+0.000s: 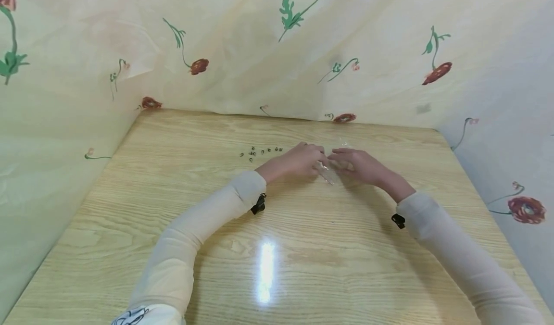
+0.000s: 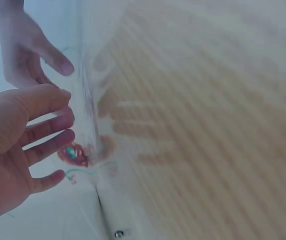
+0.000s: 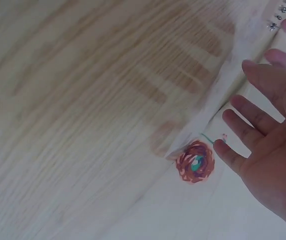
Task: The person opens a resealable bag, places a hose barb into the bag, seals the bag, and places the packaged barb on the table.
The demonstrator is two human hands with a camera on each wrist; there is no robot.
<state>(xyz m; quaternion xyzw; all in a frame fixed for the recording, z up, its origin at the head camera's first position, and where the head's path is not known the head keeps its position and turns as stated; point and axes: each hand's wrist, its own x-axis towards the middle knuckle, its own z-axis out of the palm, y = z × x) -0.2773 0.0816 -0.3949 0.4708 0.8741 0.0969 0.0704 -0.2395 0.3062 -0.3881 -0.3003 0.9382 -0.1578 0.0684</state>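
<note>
A thin clear plastic bag (image 1: 326,173) is between the two hands, over the far middle of the table. My left hand (image 1: 303,160) pinches it near the fingertips; in the left wrist view, this hand's (image 2: 18,145) lower fingers spread apart. From the other side, my right hand (image 1: 357,165) pinches the plastic too, its other fingers (image 3: 238,130) stretched out. The bag's outline is faint, and its grip points are partly hidden. Several small dark metallic pieces (image 1: 253,154) lie on the table to the left of my left hand.
Both hands work above a wood-grain table (image 1: 303,262) with a bright light reflection near the front. A flower-patterned cloth (image 1: 242,41) hangs behind it and at the sides. Black wrist devices (image 1: 258,204) sit at the cuffs of the pale sleeves.
</note>
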